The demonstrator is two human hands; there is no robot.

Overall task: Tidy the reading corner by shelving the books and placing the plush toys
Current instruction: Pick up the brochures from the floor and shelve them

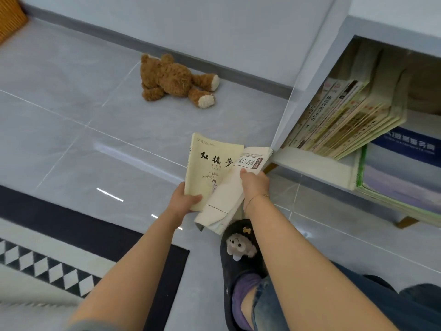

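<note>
Grey tiled floor (71,115), white shelf (310,163) at right. Both arms reach forward: the left hand (185,199) grips a yellow book (210,163) by its lower edge, the right hand (254,185) clasps a white book (229,194) overlapping it, just beside the shelf's lower left corner. A teddy bear (176,80) lies near the wall.

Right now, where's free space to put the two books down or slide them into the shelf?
Bare floor lies between the teddy bear and the rug. In the shelf cubby, the leaning books fill the left side; open space shows right of them. The left hand grips the yellow book, the right hand the white book.
</note>
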